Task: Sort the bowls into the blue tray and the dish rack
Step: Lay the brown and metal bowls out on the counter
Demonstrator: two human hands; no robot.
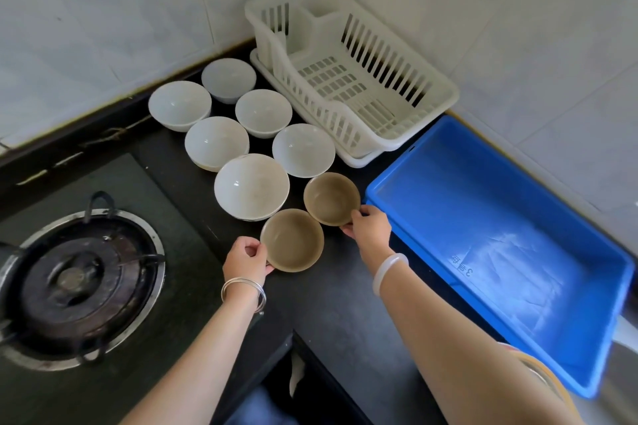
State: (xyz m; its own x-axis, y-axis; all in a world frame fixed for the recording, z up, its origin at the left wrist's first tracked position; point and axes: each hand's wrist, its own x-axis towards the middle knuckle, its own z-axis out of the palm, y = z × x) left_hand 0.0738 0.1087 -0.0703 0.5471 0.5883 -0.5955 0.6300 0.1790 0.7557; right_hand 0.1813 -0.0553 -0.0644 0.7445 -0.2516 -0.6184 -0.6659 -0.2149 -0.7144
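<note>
Bare forearms (193, 366) reach up from the bottom edge over a dark, matte counter (328, 304).

At far left a round gas burner (79, 283) sits in a shiny metal ring, its black iron centre scuffed and rusty.

Thin silver bangles (243, 290) circle the left wrist. The left hand (245, 260) pinches the near brown bowl (291, 240) at its left rim, thumb on top and fingers curled beneath. This bowl is shallow and round, a dull olive-brown with a smooth inside. Whether it is lifted off the counter I cannot tell.

Behind it stand six white bowls (251, 186), upright and close together in two slanting rows. They are glossy and deep, and the nearest is the largest, with faint marks inside.

Just right of that big one is the far brown bowl (331, 198), the same shape and colour as the near one, their rims almost touching. The right hand (371, 226) grips its right rim, thumb over the edge and fingers tucked under. A thick, pale, milky bangle (390, 271) rides that wrist.

Farther back, in the corner, stands the rack (438, 93), cream plastic with slotted walls, a grid floor and a drip pan beneath. No bowl is in it.

At right, beside the rack, lies the tray (500, 252), a deep rectangular tub of bright blue plastic, its floor scratched whitish. It holds no bowl.

Pale grey tiled wall (103, 10) backs the whole counter.
</note>
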